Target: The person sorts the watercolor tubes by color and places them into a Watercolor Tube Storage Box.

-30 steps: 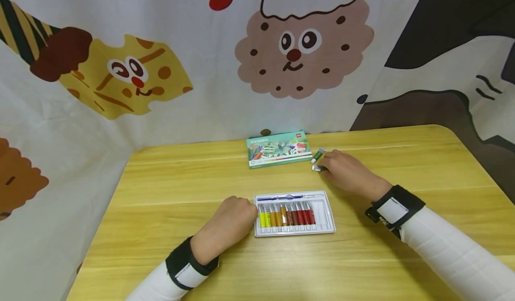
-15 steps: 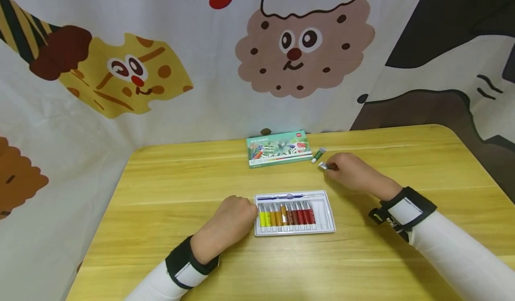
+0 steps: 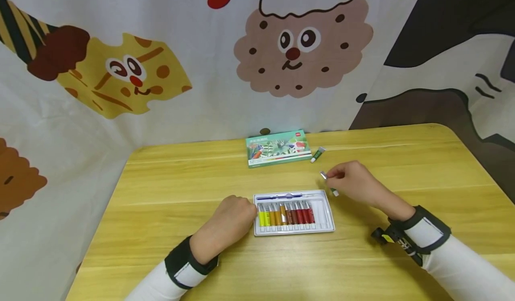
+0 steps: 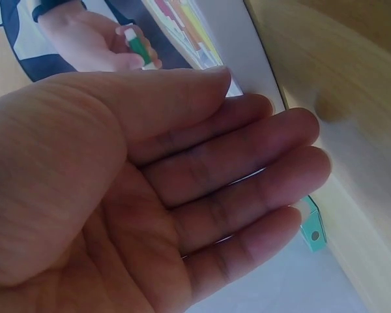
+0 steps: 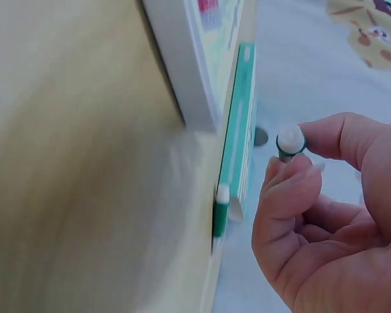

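My right hand [image 3: 356, 182] pinches a small green paint tube [image 3: 333, 191] between thumb and fingers, just off the right end of the white paint tray [image 3: 331, 226]. Its white cap faces the camera in the right wrist view. Yellow, orange, brown and red paint tubes [image 3: 286, 214] lie side by side in the tray, bare slots to their right. A blue paintbrush [image 3: 279, 197] lies along the tray's top. At the tray's left edge rests my left hand [image 3: 225, 222]; in the left wrist view its loosely bent fingers [image 4: 260, 182] hold nothing.
A green cardboard paint box [image 3: 277, 149] lies near the table's back edge. Another green tube [image 3: 318, 154] lies beside the box's right end. Behind the wooden table [image 3: 181, 175] hangs a cartoon-printed cloth [image 3: 209, 68].
My right hand has drawn back towards the tray, bringing the green tube away from the other one and turning its cap towards me. The left hand has stayed in place.
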A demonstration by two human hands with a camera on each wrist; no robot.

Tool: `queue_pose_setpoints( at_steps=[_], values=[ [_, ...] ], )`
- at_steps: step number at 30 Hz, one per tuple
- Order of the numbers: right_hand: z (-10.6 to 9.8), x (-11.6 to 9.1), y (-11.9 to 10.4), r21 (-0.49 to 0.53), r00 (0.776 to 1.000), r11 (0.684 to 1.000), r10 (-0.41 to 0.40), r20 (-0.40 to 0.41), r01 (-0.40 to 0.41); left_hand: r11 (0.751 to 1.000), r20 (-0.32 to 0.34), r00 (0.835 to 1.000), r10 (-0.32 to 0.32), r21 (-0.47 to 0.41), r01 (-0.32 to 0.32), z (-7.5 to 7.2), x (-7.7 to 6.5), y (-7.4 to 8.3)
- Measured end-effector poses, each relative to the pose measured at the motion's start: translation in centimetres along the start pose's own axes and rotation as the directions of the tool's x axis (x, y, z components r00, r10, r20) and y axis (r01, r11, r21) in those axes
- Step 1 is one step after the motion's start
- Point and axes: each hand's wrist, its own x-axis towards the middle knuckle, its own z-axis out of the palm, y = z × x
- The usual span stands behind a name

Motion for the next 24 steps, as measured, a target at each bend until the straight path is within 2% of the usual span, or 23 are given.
queue_pose_setpoints(
  at_steps=[6,12,20,24],
  values=[
    [1.4,-1.3,-0.6,0.071,0.999,0.997,0.023,0.048,-0.027,1.000,0.002,1.000,-0.006,0.000,0.006,0.1,0.0,0.0],
    [2.8,-2.1,-1.2,0.094,0.997,0.995,0.029,0.065,-0.035,1.000,-0.009,1.000,-0.001,-0.003,0.001,0.1,0.0,-0.1],
    [4.4,-2.6,-1.5,0.069,0.999,0.997,0.014,0.047,-0.017,1.000,-0.006,1.000,0.001,0.004,-0.001,0.1,0.0,0.0],
    [5.1,-3.0,-1.7,0.014,1.000,1.000,-0.002,0.014,0.002,1.000,-0.008,1.000,0.001,-0.004,-0.001,0.1,-0.1,0.0]
  ],
)
